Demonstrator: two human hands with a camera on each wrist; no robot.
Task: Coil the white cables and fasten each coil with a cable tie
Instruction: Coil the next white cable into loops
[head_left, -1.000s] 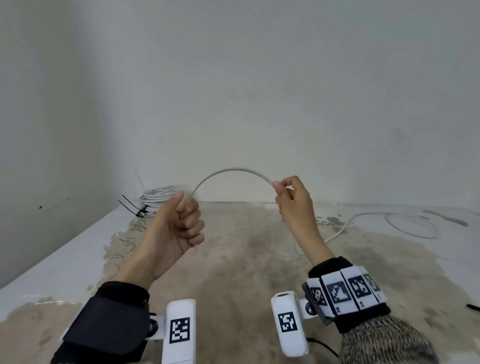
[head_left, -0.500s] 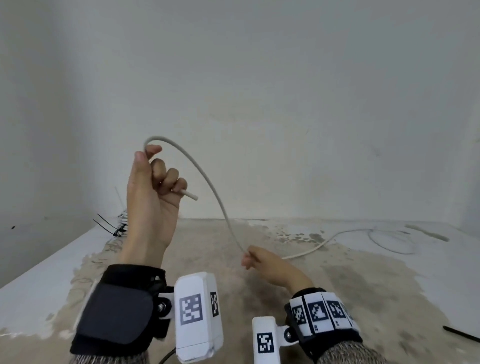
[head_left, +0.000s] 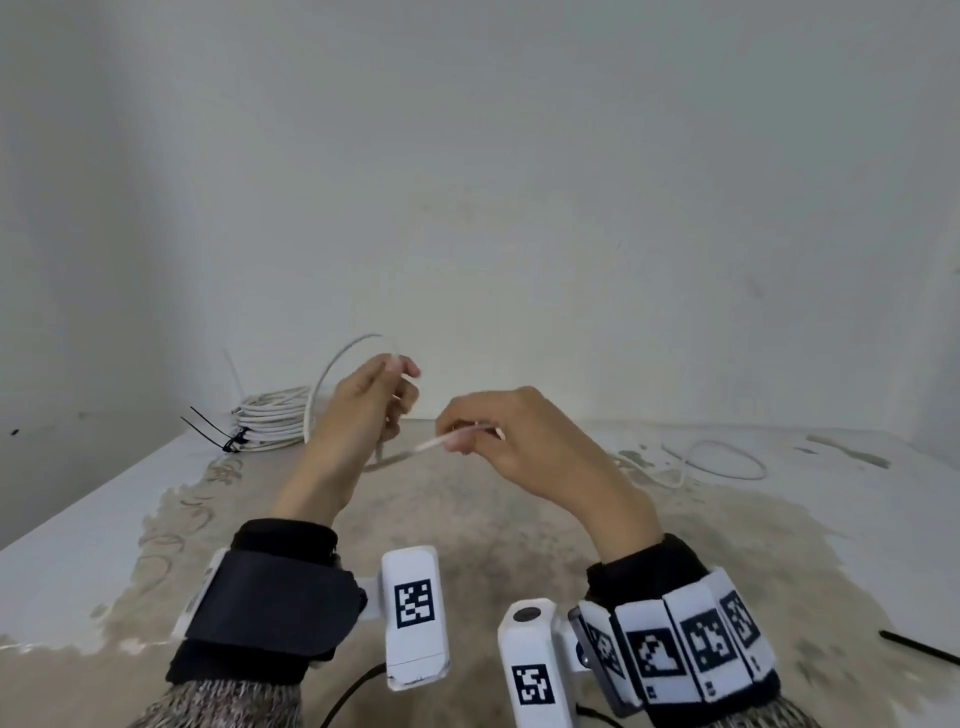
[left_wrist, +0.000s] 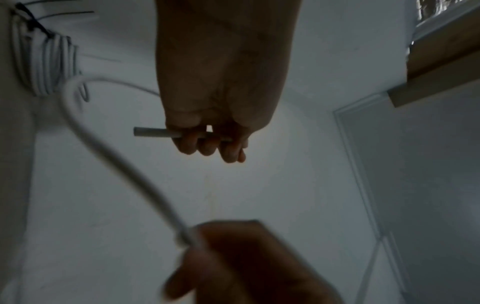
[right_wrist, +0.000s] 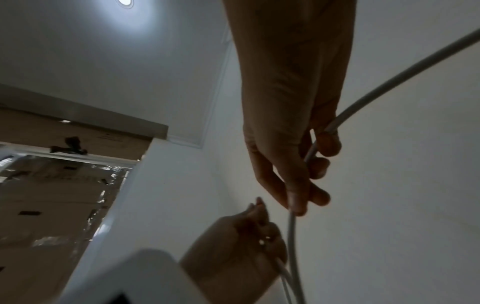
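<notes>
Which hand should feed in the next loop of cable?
Probably the right hand: it pinches the white cable on the side trailing across the table, while the left hand holds the formed loop.

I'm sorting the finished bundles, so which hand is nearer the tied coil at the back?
Left. The left hand is raised just right of the tied coil, holding the cable; the right hand is further right, pinching the same cable.

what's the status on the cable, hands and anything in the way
Left hand grips the white cable with a loop above it. Right hand pinches the cable. Tied coil at back left. Nothing in the way.
</notes>
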